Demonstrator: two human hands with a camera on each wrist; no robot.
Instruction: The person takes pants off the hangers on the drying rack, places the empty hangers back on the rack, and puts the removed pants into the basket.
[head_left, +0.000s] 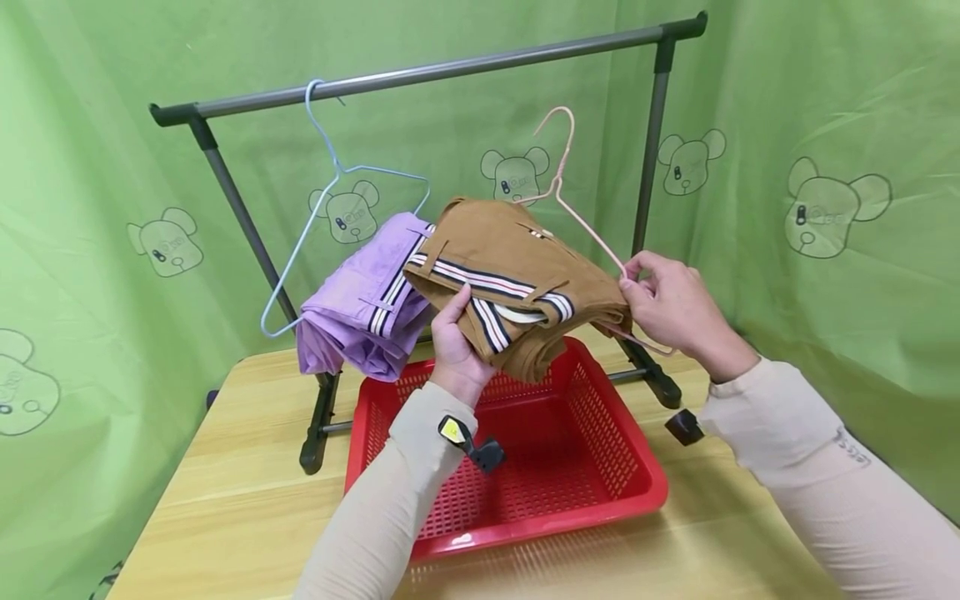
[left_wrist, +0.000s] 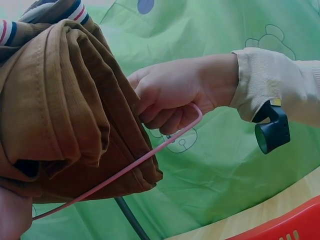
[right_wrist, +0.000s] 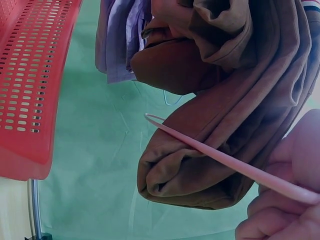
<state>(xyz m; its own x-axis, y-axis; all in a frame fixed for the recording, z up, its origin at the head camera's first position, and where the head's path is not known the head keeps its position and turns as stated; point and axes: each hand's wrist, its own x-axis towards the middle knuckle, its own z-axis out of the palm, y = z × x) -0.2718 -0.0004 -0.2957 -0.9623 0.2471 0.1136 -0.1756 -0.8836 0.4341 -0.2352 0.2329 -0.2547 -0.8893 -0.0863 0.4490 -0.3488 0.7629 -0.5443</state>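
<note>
Folded brown trousers (head_left: pixel 487 237) with a striped waistband are held up above the red basket by my left hand (head_left: pixel 459 358), thumb over the waistband and fingers underneath. A pink hanger (head_left: pixel 588 229) goes through the fold of these trousers. At the hanger's right corner, my right hand (head_left: pixel 671 304) pinches the wire close to the cloth. The hanger's hook stands free below the rail. In the right wrist view the hanger's lower bar (right_wrist: pixel 235 169) runs beneath the folded brown cloth (right_wrist: pixel 195 175). The left wrist view shows only a bit of my left hand (left_wrist: pixel 14 215).
A metal rack (head_left: pixel 435 73) stands on the wooden table (head_left: pixel 225 467). From its rail hangs a blue hanger (head_left: pixel 303 237) bearing folded purple trousers (head_left: pixel 345 283), close beside the brown pair. Below sits a red perforated basket (head_left: pixel 652 492). Green curtain (head_left: pixel 825 333) surrounds the table.
</note>
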